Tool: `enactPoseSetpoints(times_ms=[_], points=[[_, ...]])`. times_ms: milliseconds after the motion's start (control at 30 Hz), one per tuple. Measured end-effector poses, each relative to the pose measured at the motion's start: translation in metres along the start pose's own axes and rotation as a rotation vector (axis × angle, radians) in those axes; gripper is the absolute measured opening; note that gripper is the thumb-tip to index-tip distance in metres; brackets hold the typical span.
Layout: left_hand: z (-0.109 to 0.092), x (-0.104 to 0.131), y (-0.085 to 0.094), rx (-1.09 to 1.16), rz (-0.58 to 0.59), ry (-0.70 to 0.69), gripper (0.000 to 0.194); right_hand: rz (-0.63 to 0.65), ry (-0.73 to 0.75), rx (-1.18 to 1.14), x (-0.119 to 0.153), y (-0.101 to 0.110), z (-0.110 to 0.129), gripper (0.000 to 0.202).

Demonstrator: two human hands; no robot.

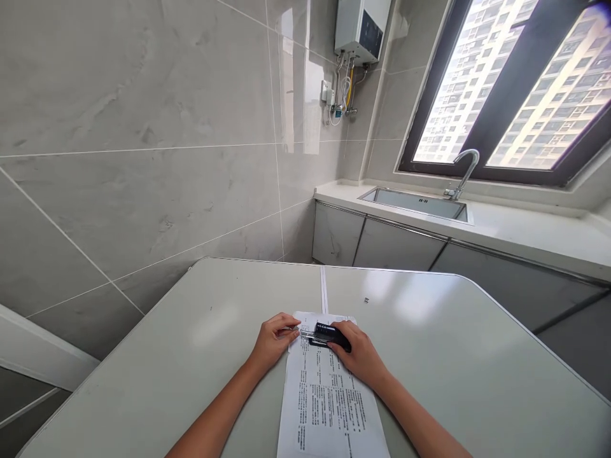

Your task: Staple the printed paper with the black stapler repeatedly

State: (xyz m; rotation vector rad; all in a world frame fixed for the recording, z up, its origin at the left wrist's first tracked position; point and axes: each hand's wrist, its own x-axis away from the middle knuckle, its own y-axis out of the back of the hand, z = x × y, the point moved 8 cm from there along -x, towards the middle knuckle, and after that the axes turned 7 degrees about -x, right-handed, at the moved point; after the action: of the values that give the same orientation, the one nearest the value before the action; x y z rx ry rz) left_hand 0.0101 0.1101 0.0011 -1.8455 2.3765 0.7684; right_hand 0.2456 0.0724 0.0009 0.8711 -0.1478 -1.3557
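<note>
Hand pose: stapler over paper

The black stapler is clasped by the right hand over the paper's upper part. The left hand is angled inward, fingertips bunched at the metal strip; whether it is pinched cannot be told.

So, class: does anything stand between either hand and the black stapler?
Nothing visible does. The right hand already holds the stapler, and the left hand's fingertips are right by its metal end. The printed paper lies underneath, not between.
</note>
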Motion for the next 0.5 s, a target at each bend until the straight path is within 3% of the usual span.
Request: enactPoseSetpoints(times_ms=[267,500], points=[[-0.037,0.006,-0.012,-0.520,0.078,-0.391,0.020,-0.019,0.139,0.084,0.004,0.002,0.017,0.022],[-0.054,0.011,-0.020,-0.560,0.122,-0.604,0.023,-0.061,0.319,0.090,0.007,0.009,0.034,0.028]])
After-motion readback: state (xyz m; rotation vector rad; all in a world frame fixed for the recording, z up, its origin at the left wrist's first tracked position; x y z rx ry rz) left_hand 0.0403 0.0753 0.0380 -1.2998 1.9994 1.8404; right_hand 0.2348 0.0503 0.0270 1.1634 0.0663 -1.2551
